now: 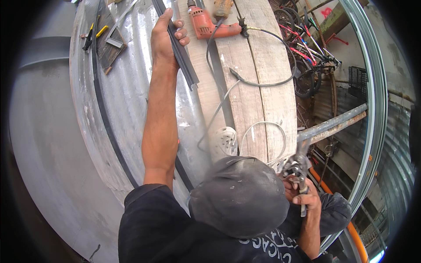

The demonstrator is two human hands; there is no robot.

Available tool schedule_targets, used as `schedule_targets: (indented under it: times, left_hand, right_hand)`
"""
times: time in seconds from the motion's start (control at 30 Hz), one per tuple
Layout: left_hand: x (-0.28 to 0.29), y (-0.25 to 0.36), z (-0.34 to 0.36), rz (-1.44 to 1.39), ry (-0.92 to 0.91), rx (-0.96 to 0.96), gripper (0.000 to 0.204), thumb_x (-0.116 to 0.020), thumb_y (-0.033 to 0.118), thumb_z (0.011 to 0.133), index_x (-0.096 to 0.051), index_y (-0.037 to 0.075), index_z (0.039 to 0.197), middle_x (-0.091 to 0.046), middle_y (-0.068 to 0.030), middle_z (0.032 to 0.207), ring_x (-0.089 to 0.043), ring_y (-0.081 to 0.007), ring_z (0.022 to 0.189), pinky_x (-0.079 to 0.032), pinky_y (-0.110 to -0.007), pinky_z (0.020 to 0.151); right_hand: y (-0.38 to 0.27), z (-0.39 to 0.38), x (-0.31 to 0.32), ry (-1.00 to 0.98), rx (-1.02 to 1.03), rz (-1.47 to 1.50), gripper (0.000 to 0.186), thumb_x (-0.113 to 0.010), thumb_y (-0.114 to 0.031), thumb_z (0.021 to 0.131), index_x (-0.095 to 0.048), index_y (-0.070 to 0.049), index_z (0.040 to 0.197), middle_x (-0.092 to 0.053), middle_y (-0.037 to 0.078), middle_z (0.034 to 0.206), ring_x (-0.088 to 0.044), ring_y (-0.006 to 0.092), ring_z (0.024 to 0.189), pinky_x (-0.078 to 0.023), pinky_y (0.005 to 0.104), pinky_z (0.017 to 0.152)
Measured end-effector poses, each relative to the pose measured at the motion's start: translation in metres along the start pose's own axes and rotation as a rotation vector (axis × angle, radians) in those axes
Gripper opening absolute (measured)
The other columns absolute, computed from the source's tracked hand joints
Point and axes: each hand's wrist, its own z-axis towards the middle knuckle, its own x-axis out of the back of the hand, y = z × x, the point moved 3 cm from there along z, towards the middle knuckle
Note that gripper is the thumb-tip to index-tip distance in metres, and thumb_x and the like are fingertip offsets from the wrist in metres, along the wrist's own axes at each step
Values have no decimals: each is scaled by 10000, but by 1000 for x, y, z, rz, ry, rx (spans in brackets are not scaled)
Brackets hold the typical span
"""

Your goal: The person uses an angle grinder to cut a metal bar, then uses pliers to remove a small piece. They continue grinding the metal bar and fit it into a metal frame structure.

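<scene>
My left hand (pixel 167 37) reaches far forward, its fingers wrapped round a long, dark grey metal channel (pixel 186 66). The near end of that channel stops over the edge between the corrugated sheet and the wooden planks. Down at the right, beside my bent knee (pixel 240 195), my right hand (pixel 308 198) grips a silver pliers-like hand tool (pixel 296 167). Its head points away from me and its tip is smeared by motion, so the exact kind is unclear. A red power drill (pixel 210 25) lies on the planks just right of my left hand.
Corrugated metal sheet (pixel 127 101) spreads at the left, bearing yellow-and-black pliers (pixel 89 37) and a dark board (pixel 109 50). A cable (pixel 263 84) loops over the wooden planks (pixel 276 101) near my white clog (pixel 226 139). Metal rails (pixel 372 109) and bicycles (pixel 302 48) stand at the right.
</scene>
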Motion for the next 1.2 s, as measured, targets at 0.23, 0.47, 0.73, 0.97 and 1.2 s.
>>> schedule_targets:
  times: [0.23,0.47,0.73,0.97,1.2]
  left_hand:
    - [-27,-11,-7,49,71,34,247,-639,216,966,-480,86,1104,-498,-23,808,-444,-47,532,-367,-202,425]
    - [-40,-5,-11,-51,-54,28,254,-647,236,969,-514,66,1104,-449,6,790,-437,-43,546,-359,-206,432]
    - [-65,14,0,53,-93,-69,228,-650,270,960,-528,85,1010,-438,30,744,-448,-45,542,-380,-217,440]
    - [-79,15,-4,53,31,-88,224,-616,294,990,-513,128,879,-486,39,677,-464,-40,461,-383,-184,361]
    - [-93,8,-14,-50,-71,49,371,-569,351,1009,-450,155,718,-418,31,477,-395,-89,364,-359,-210,349]
  right_hand:
    - [35,12,-44,-12,16,187,948,-736,-41,672,-294,33,1507,-458,242,1434,-498,366,1297,-409,484,1102]
    - [-33,74,-77,129,326,-721,608,-690,3,733,-535,29,1320,-638,102,1098,-618,183,1014,-484,314,930]
    - [-29,128,-109,19,571,-888,641,-681,3,708,-519,12,1328,-596,144,1120,-600,252,1030,-475,345,920]
    - [-32,128,-122,53,651,-883,613,-648,14,731,-526,6,1331,-620,182,1137,-642,310,1037,-510,377,909]
    - [-32,131,-119,26,582,-851,651,-695,-7,712,-513,49,1334,-605,185,1175,-619,274,1071,-482,360,948]
